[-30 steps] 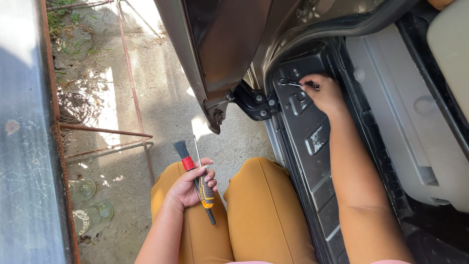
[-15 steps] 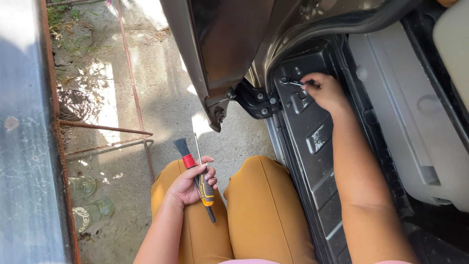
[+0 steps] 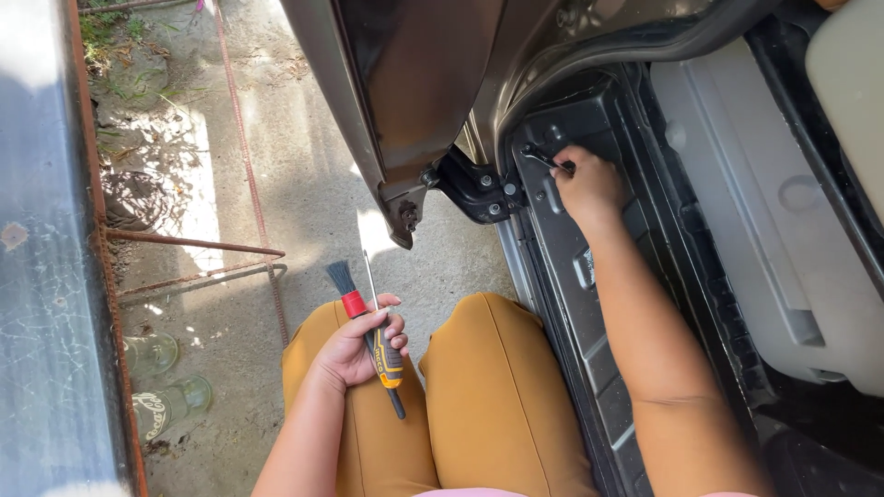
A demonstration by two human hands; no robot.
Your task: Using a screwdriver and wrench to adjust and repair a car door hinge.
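My left hand (image 3: 357, 348) rests on my thigh in mustard trousers and holds two tools together: a small brush (image 3: 345, 287) with dark bristles and a red collar, and a screwdriver (image 3: 382, 350) with a yellow-and-black handle. My right hand (image 3: 587, 187) reaches to the black door sill (image 3: 589, 304) of a vehicle and grips a thin dark tool (image 3: 545, 159) whose tip sits at the sill's front end, near the door hinge (image 3: 479, 189). What the tip touches is hidden.
The open vehicle door (image 3: 405, 92) hangs above my knees. A grey seat base (image 3: 755, 221) lies right of the sill. On the concrete ground at left are rusty metal rods (image 3: 193, 247), two glass bottles (image 3: 170, 400) and a grey wall edge (image 3: 46, 276).
My right hand has shifted slightly along the sill's front end with the thin tool. My left hand and its tools stay put on my thigh.
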